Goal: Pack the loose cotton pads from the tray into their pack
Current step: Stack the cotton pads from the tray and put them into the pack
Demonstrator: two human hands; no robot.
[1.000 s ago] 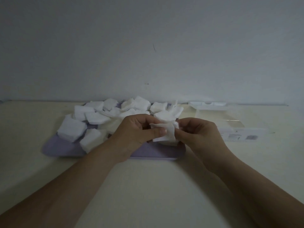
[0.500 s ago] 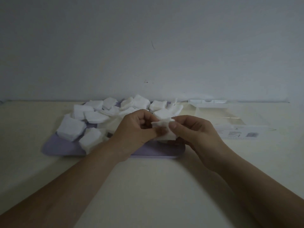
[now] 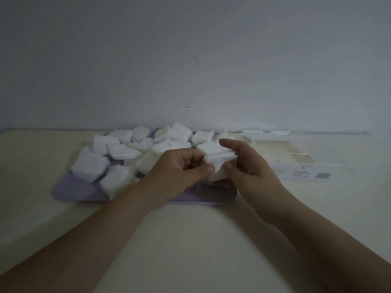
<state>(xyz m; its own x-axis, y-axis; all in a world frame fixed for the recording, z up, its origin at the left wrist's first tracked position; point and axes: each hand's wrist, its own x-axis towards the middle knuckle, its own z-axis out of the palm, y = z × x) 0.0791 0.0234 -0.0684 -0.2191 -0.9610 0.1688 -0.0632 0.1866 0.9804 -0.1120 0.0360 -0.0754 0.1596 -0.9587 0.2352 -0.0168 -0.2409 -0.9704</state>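
Several loose white cotton pads (image 3: pixel 118 151) lie heaped on a lilac tray (image 3: pixel 74 192) at the middle left of the table. Above the tray's right end, both hands hold a small stack of cotton pads (image 3: pixel 219 160). My left hand (image 3: pixel 179 172) pinches the stack's left side between thumb and curled fingers. My right hand (image 3: pixel 249 166) grips its right side with the thumb below and the forefinger raised above. The clear plastic pack (image 3: pixel 296 163) lies flat on the table to the right of the tray, with a barcode label at its near edge.
A plain wall rises right behind the tray and pack. The cream table surface stretches in front of the tray and to the far left and right.
The stack between my hands has grown thicker and sits slightly higher. My right forefinger has lifted off the pads, and that hand has opened a little wider.
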